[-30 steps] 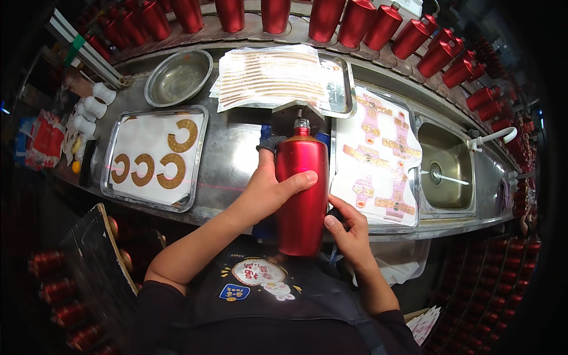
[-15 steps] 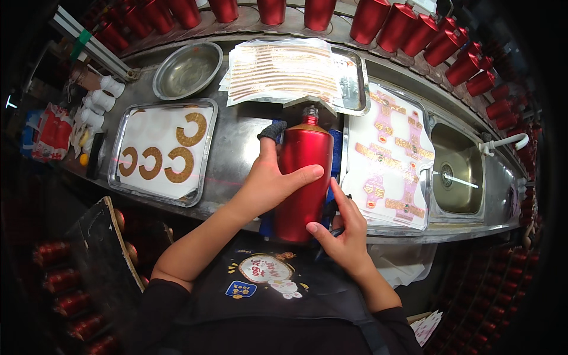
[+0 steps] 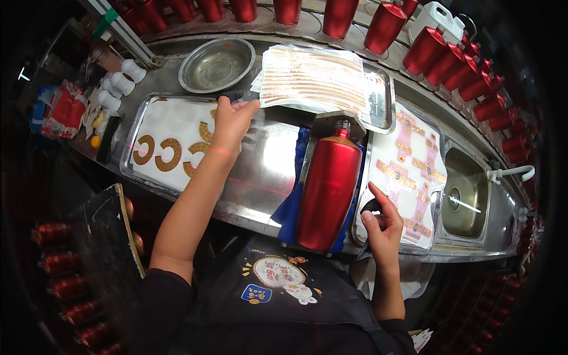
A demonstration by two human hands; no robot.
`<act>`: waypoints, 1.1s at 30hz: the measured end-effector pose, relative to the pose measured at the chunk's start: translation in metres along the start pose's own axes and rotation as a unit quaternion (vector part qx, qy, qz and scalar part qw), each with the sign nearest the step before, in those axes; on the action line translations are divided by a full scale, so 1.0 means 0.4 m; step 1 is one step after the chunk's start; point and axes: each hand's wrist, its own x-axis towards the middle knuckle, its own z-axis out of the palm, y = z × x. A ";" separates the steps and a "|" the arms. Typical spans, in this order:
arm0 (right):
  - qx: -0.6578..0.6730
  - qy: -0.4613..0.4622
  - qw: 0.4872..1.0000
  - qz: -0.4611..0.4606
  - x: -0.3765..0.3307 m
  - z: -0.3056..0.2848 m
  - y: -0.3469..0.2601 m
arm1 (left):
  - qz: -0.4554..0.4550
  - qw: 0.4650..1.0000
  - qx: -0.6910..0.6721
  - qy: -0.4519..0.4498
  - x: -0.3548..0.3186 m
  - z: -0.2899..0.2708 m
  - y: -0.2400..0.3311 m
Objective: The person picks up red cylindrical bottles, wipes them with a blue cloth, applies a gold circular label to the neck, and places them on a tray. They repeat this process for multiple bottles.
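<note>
A red metallic bottle (image 3: 331, 189) with a bare threaded neck and a gold band lies in a blue-lined rest, its neck at an angled metal plate (image 3: 338, 122). My left hand (image 3: 229, 125) is off the bottle, over the far right corner of a tray (image 3: 125, 155) with gold C-shaped labels (image 3: 168, 155). Its fingers are slightly apart, a black sleeve on one, with nothing seen between them. To the right of the bottle, my right hand (image 3: 384, 228) is curled, index finger raised, round a thin grey-blue piece whose kind is unclear.
Behind the bottle lie sheets of gold strips (image 3: 313, 77) beside a metal bowl (image 3: 217, 66). Sheets of pink and gold labels (image 3: 408, 171) lie right, before a sink (image 3: 464, 198) with a white tap (image 3: 512, 173). Red bottles (image 3: 384, 26) line a far conveyor; a white jug (image 3: 438, 22) stands there.
My left hand has let go of the bottle and moved left to the label tray. My right hand has come away from the bottle's side. The view has shifted.
</note>
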 end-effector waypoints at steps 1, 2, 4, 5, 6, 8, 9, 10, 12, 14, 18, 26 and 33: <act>-0.003 -0.002 1.000 -0.004 0.004 0.003 -0.002 | -0.030 0.999 -0.035 -0.011 0.020 0.002 -0.010; -0.007 0.000 1.000 -0.018 0.008 0.005 -0.005 | -0.021 0.999 -0.038 -0.001 0.031 0.008 -0.020; 0.003 -0.011 1.000 -0.008 0.013 0.010 -0.007 | -0.002 0.999 -0.044 0.009 0.048 0.025 -0.033; 0.001 -0.013 1.000 -0.006 0.015 0.012 -0.008 | 0.005 0.998 -0.060 0.004 0.052 0.032 -0.037; 0.001 -0.015 1.000 -0.015 0.016 0.013 -0.007 | 0.002 0.998 -0.058 0.007 0.059 0.037 -0.039; 0.005 -0.013 1.000 0.002 0.018 0.014 -0.005 | 0.009 0.997 -0.070 0.009 0.070 0.044 -0.042; 0.006 -0.013 1.000 0.003 0.018 0.013 -0.003 | 0.007 0.998 -0.064 0.007 0.075 0.047 -0.044; 0.004 -0.011 1.000 0.001 0.019 0.012 0.000 | 0.008 0.998 -0.066 0.008 0.078 0.050 -0.045; 0.008 -0.013 1.000 0.011 0.023 0.008 0.005 | 0.001 0.998 -0.064 0.010 0.084 0.054 -0.049; 0.012 -0.011 1.000 0.020 0.028 0.006 0.009 | -0.013 0.998 -0.060 0.014 0.084 0.055 -0.050; 0.016 -0.009 0.999 0.028 0.039 0.004 0.013 | -0.021 0.998 -0.053 0.011 0.076 0.050 -0.048; 0.013 -0.003 0.999 0.031 0.042 0.000 0.024 | 0.176 0.966 0.149 0.115 0.092 0.050 -0.067; 0.003 0.033 0.999 0.003 0.052 -0.020 0.000 | 0.247 0.960 0.130 0.039 0.064 0.056 0.027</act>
